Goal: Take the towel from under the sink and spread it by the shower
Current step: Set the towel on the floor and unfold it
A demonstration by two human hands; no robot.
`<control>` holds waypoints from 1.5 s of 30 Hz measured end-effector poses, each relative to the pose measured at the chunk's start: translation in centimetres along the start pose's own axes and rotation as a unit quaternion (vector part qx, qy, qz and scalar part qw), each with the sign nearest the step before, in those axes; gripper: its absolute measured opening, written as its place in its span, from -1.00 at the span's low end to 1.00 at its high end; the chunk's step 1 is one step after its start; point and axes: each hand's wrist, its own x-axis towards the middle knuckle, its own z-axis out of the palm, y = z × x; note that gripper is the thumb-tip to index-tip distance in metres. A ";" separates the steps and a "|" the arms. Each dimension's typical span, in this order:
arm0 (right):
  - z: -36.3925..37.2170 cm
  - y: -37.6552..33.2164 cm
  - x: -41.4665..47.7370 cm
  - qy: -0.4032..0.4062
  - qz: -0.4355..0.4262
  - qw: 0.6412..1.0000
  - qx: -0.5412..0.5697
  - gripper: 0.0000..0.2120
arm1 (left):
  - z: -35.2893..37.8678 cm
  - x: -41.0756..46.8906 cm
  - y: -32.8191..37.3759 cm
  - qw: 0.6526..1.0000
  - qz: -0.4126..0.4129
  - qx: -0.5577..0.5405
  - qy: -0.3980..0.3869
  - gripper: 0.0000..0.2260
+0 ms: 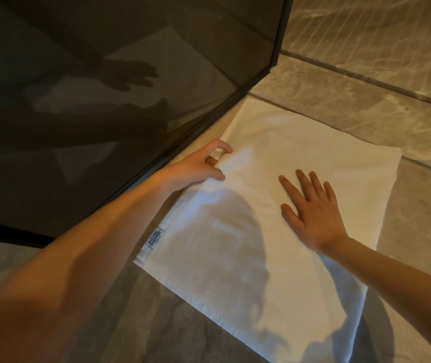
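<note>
A white towel (pixel 274 153) lies spread flat on the tiled floor, its long left edge running along the base of the dark glass shower door (pixel 104 100). A small label (pixel 155 238) shows at its near left corner. My left hand (pixel 198 166) pinches the towel's left edge near the door, fingers curled on the cloth. My right hand (pixel 311 208) rests flat on the middle of the towel, fingers spread, palm down. My shadow falls across the near half of the towel.
The shower door's black frame (pixel 280 35) ends at a corner at the top centre. Marbled stone floor tiles (pixel 392 87) extend to the right and beyond the towel. Darker floor (pixel 156 323) lies at the near left.
</note>
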 end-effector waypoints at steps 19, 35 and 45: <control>-2.4 0.1 1.6 -0.032 0.041 0.996 0.070 -0.38 | 0.3 -2.9 0.7 0.988 -0.044 -0.115 -0.090 -0.44; -12.8 -5.3 10.2 -0.322 0.018 0.945 0.057 -0.66 | 9.7 -1.8 7.2 0.967 0.028 0.198 -0.158 -0.36; -12.3 -2.9 7.3 -0.230 0.066 0.909 0.343 -0.45 | 9.9 -2.8 6.7 0.973 0.006 0.175 -0.149 -0.37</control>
